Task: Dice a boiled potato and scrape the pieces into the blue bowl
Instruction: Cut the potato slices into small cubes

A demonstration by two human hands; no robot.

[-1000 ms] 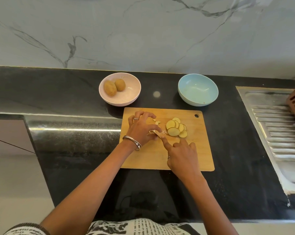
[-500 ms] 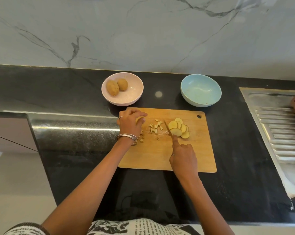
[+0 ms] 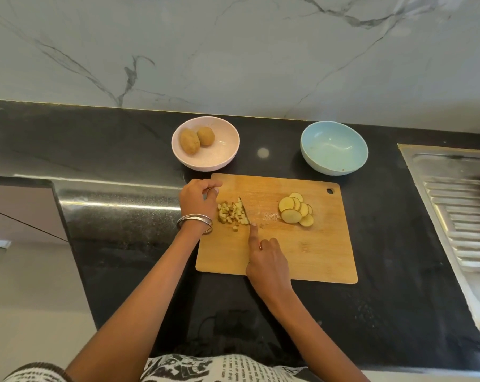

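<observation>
A small heap of diced potato (image 3: pixel 231 213) lies on the left part of the wooden cutting board (image 3: pixel 310 249), pale yellow cubes with bits of brown skin, a few strays just below the heap. The blade of a knife (image 3: pixel 244 210) stands against the heap's right edge, tip pointing away from the person. The right hand (image 3: pixel 267 260) has its grip clamped on the knife handle, forefinger stretched along the blade's back. The left hand (image 3: pixel 199 198) sits at the heap's left side over the board's left edge, fingers curled in; whether they hold or touch anything cannot be told. A metal bangle (image 3: pixel 194 223) circles that wrist.

Further right on the board, well apart from the dice, potato slices (image 3: pixel 296 209) overlap in a loose fan, round, pale inside with thin brown rims.

Beyond the board on the black counter (image 3: pixel 385 244), the blue bowl (image 3: pixel 334 151) stands at the right, holding no potato pieces, only a few specks. The pink bowl (image 3: pixel 205 147) at the left holds two whole unpeeled potatoes (image 3: pixel 197 139), touching each other. A steel sink drainboard (image 3: pixel 459 216) lies at the far right.
</observation>
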